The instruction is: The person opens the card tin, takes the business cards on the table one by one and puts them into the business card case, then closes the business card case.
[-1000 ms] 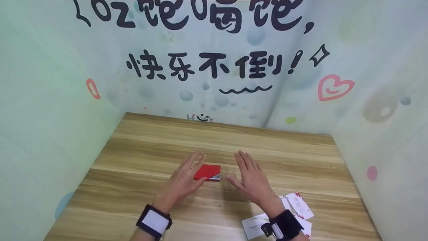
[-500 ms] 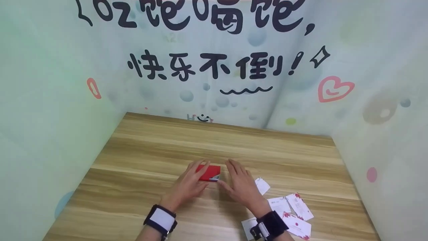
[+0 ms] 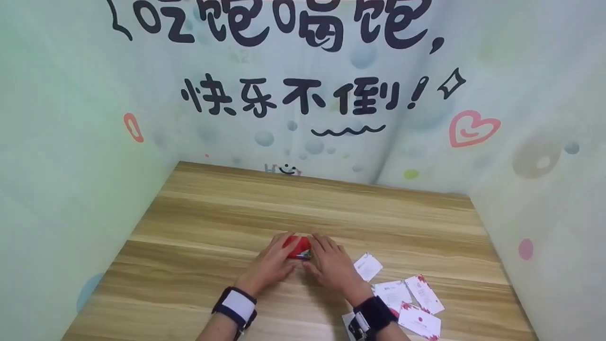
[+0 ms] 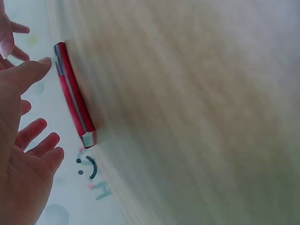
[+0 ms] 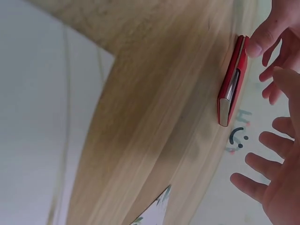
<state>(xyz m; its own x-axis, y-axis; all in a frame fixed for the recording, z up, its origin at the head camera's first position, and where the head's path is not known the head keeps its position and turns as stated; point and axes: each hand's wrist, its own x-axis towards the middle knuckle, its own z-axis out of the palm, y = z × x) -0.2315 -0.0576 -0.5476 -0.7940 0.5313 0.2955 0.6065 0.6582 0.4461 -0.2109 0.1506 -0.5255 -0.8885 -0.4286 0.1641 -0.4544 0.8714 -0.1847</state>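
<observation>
A red card case with a silvery corner lies flat on the wooden table, between the two hands in the head view. My left hand is at its left side, fingers reaching over that end. At the opposite end, my right hand has its fingertips right at the edge. In the right wrist view the case shows a pale inner edge, the left thumb is against its far end, and the right hand has its fingers spread. The left wrist view shows the left hand with loosely bent fingers.
Several white printed cards lie right of the hands, among them a small card and one with red leaf corners. The right wristband partly covers others. A printed cloth wall stands behind the wooden table.
Both hands have come in toward the red case, the right one moving left and slightly down to its edge. Cards formerly under the right forearm now show. The case has stayed nearly in place.
</observation>
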